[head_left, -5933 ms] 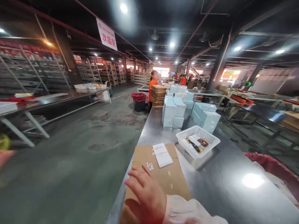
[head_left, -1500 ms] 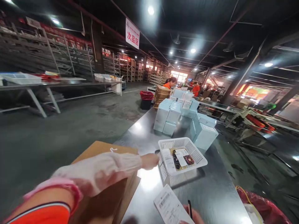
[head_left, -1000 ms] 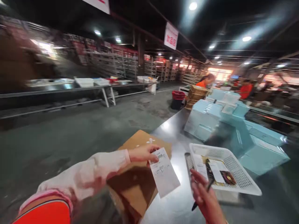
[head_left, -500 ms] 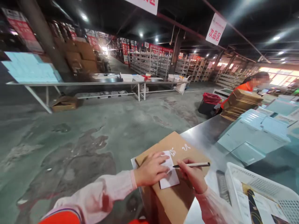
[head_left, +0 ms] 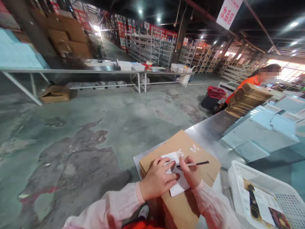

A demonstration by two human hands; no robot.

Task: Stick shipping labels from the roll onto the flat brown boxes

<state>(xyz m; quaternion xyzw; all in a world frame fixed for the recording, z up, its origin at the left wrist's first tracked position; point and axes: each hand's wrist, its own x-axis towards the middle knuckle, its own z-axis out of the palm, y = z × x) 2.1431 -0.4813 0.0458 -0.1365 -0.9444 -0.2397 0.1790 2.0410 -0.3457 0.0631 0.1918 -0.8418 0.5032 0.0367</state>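
Observation:
A white slip of paper (head_left: 179,187) lies on top of a brown cardboard box (head_left: 176,208) at the edge of a metal table. My left hand (head_left: 158,178) rests flat on the paper with its fingers spread. In my right hand (head_left: 191,173) is a pen (head_left: 201,163), pinched between thumb and fingers. Its tip is at the paper, close to my left fingertips. White squiggly pieces (head_left: 194,148) show on the cardboard beyond the paper. Part of the slip is hidden under my left fingers.
To the right stands a white perforated basket (head_left: 258,175) with papers and packets. Behind it are light-blue boxes (head_left: 257,133) and stacked flat cardboard (head_left: 246,98) on the metal table (head_left: 205,133). A person (head_left: 245,82) in orange leans beyond them, near a black bin (head_left: 211,101).
The view has tilted down and shifted slightly. My right hand and the pen have moved nearer to my left fingers, and the pen lies at a different slant. Printed marks now show on the paper.

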